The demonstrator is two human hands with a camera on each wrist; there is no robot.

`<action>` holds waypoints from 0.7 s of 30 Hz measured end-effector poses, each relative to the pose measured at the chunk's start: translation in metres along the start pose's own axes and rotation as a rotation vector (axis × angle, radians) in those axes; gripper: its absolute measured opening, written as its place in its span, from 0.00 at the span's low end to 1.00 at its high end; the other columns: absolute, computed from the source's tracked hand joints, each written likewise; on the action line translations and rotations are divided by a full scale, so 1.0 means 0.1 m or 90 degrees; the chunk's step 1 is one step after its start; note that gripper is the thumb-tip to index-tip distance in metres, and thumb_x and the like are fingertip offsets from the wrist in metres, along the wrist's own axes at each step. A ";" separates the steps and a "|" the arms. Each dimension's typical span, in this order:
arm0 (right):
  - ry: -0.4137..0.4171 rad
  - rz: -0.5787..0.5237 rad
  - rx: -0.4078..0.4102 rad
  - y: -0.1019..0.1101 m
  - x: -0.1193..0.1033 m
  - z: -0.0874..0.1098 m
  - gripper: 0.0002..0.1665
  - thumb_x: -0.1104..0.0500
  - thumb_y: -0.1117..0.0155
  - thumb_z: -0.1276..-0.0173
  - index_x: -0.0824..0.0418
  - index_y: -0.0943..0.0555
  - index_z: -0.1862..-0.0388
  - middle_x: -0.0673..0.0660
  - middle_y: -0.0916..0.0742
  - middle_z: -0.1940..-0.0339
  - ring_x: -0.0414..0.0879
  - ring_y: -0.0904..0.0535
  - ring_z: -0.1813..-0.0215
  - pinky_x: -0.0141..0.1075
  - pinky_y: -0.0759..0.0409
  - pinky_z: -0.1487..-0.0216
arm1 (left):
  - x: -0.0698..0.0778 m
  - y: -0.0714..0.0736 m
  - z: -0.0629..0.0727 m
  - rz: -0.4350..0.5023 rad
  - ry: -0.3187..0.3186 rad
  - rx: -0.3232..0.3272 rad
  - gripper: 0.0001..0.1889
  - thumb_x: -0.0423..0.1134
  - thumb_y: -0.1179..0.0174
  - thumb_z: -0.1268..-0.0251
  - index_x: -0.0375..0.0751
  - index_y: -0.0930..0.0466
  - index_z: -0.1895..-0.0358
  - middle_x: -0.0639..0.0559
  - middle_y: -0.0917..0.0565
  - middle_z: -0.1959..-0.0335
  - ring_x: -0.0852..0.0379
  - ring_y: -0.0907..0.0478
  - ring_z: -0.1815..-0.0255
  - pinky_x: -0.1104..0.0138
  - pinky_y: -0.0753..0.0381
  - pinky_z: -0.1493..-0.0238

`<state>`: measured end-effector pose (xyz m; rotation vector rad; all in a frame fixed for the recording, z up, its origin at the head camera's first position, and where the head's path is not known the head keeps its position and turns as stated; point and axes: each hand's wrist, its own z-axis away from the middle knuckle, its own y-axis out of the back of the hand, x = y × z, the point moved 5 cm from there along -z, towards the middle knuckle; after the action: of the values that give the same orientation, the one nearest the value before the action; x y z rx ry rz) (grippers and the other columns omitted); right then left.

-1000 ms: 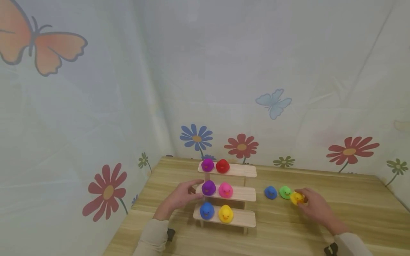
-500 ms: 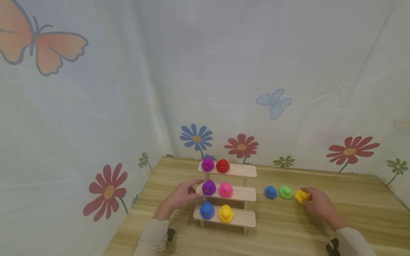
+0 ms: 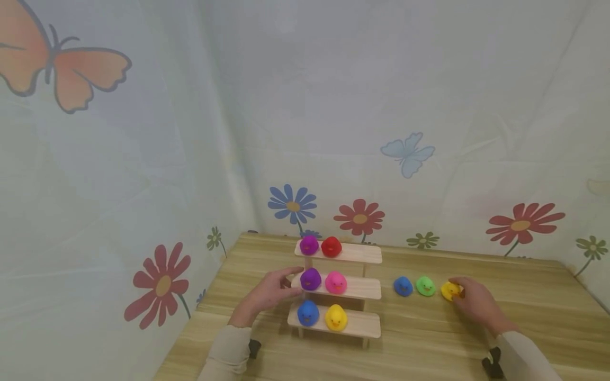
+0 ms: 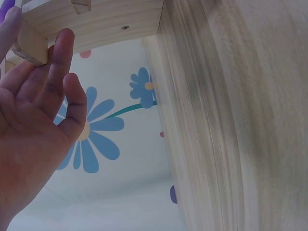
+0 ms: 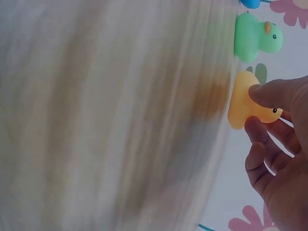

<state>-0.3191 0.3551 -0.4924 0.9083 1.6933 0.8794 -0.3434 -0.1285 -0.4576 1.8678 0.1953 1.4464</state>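
A three-tier wooden shelf [image 3: 364, 288] bears two rubber ducks on each tier. My left hand [image 3: 270, 290] grips the left end of its middle board, beside a purple duck [image 3: 311, 279]; in the left wrist view the thumb and fingers lie on either side of the board end [image 4: 30, 43]. To the right, my right hand [image 3: 478, 302] pinches a yellow duck [image 3: 450, 291] between thumb and fingers, at the table surface. That yellow duck [image 5: 239, 103] stands upright in the right wrist view. Left of it sit a green duck [image 3: 425, 286] and a blue duck [image 3: 403, 286].
Also on the shelf are a magenta duck [image 3: 309, 245] and a red duck [image 3: 331, 247] on top, a pink duck [image 3: 335, 283] mid-level, and another blue duck [image 3: 308, 314] and yellow duck [image 3: 336, 318] below. A printed curtain [image 3: 324, 132] hangs behind the wooden table [image 3: 419, 338].
My right hand has moved the yellow duck slightly right, so a gap now separates it from the green duck. The left hand and the shelf stay where they were.
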 end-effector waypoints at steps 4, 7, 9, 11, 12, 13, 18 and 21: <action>-0.010 0.001 -0.008 -0.02 0.04 -0.02 0.24 0.70 0.34 0.49 0.75 0.24 0.51 0.72 0.20 0.55 0.50 0.25 0.68 0.46 0.24 0.67 | -0.01 0.00 -0.01 -0.004 0.000 0.001 0.29 0.50 0.36 0.42 0.51 0.29 0.36 0.52 0.21 0.52 0.55 0.25 0.62 0.64 0.22 0.66; -0.016 0.000 -0.016 -0.03 0.05 -0.03 0.24 0.70 0.34 0.49 0.75 0.25 0.51 0.71 0.20 0.55 0.49 0.26 0.69 0.43 0.25 0.68 | -0.01 0.00 -0.01 -0.005 0.002 0.001 0.29 0.50 0.36 0.42 0.50 0.29 0.36 0.51 0.21 0.52 0.55 0.25 0.62 0.64 0.22 0.66; -0.023 -0.004 -0.020 -0.03 0.04 -0.03 0.24 0.69 0.34 0.48 0.75 0.25 0.50 0.71 0.20 0.56 0.48 0.26 0.69 0.42 0.26 0.69 | -0.01 0.00 0.00 -0.004 0.003 0.002 0.29 0.50 0.36 0.42 0.50 0.29 0.36 0.51 0.21 0.52 0.55 0.25 0.62 0.64 0.22 0.66; -0.032 -0.008 -0.024 -0.03 0.03 -0.03 0.24 0.69 0.34 0.48 0.75 0.25 0.50 0.70 0.20 0.56 0.48 0.26 0.69 0.41 0.26 0.69 | -0.01 0.00 0.00 -0.003 0.001 0.003 0.29 0.50 0.36 0.42 0.50 0.29 0.36 0.51 0.21 0.52 0.55 0.25 0.62 0.64 0.22 0.67; -0.035 -0.010 -0.026 -0.03 0.03 -0.03 0.24 0.69 0.34 0.48 0.75 0.25 0.50 0.70 0.20 0.56 0.48 0.26 0.69 0.41 0.26 0.69 | 0.00 0.00 0.00 -0.004 0.001 0.004 0.29 0.50 0.36 0.42 0.50 0.29 0.36 0.51 0.21 0.53 0.55 0.25 0.62 0.64 0.22 0.67; -0.037 -0.011 -0.027 -0.03 0.03 -0.03 0.24 0.69 0.34 0.47 0.75 0.25 0.50 0.69 0.20 0.57 0.48 0.26 0.69 0.41 0.26 0.69 | 0.00 0.00 0.00 -0.005 0.000 0.004 0.29 0.50 0.36 0.41 0.50 0.29 0.36 0.51 0.21 0.53 0.55 0.25 0.62 0.64 0.22 0.67; -0.031 -0.012 -0.020 -0.02 0.01 -0.03 0.24 0.69 0.33 0.48 0.75 0.24 0.51 0.69 0.19 0.57 0.48 0.25 0.68 0.42 0.26 0.69 | 0.01 0.00 0.00 -0.007 -0.004 0.003 0.29 0.50 0.36 0.41 0.50 0.29 0.36 0.51 0.21 0.53 0.55 0.25 0.63 0.64 0.22 0.67; -0.028 -0.011 -0.015 -0.02 0.00 -0.03 0.24 0.69 0.33 0.48 0.75 0.24 0.51 0.70 0.19 0.56 0.49 0.25 0.68 0.43 0.25 0.68 | 0.01 0.00 0.00 -0.010 -0.006 0.003 0.29 0.49 0.36 0.41 0.49 0.30 0.36 0.51 0.21 0.53 0.56 0.25 0.63 0.64 0.22 0.68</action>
<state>-0.3223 0.3542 -0.4934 0.8905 1.6470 0.8598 -0.3428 -0.1280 -0.4563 1.8721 0.2082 1.4283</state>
